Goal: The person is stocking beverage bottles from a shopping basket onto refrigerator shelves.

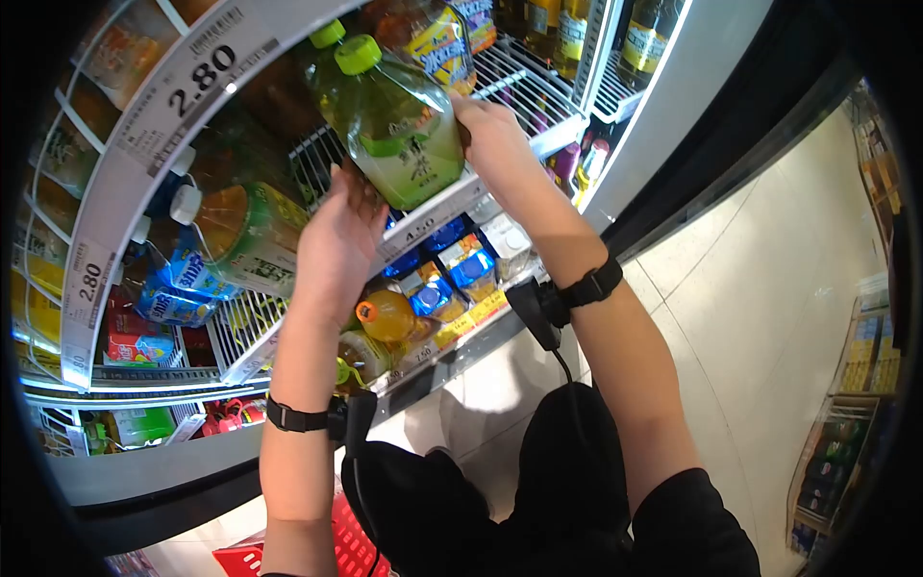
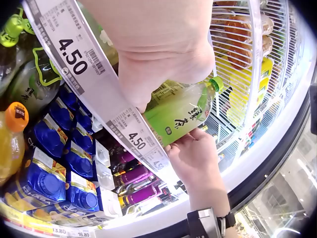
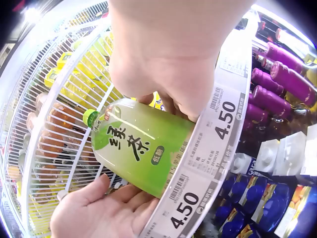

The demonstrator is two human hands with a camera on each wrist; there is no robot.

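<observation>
A green tea bottle [image 1: 396, 130] with a light green cap is held tilted at a wire shelf inside a store fridge. My left hand [image 1: 336, 236] cups its lower side from beneath, thumb and fingers around it. Against the bottle's base, my right hand [image 1: 495, 135] grips with its fingers curled. In the left wrist view the left hand [image 2: 158, 49] is over the bottle [image 2: 178, 111] and the right hand [image 2: 198, 158] is under it. The right wrist view has the right hand [image 3: 168, 69] above the bottle [image 3: 138, 148] and the left hand [image 3: 99, 210] below.
A white price rail [image 3: 208, 148] marked 4.50 runs across in front of the bottle. Below it stand blue cartons [image 1: 452, 264], an orange bottle [image 1: 385, 315] and purple bottles [image 3: 277, 74]. More green tea bottles [image 2: 27, 79] fill the shelf. A red basket [image 1: 346, 543] sits by my legs.
</observation>
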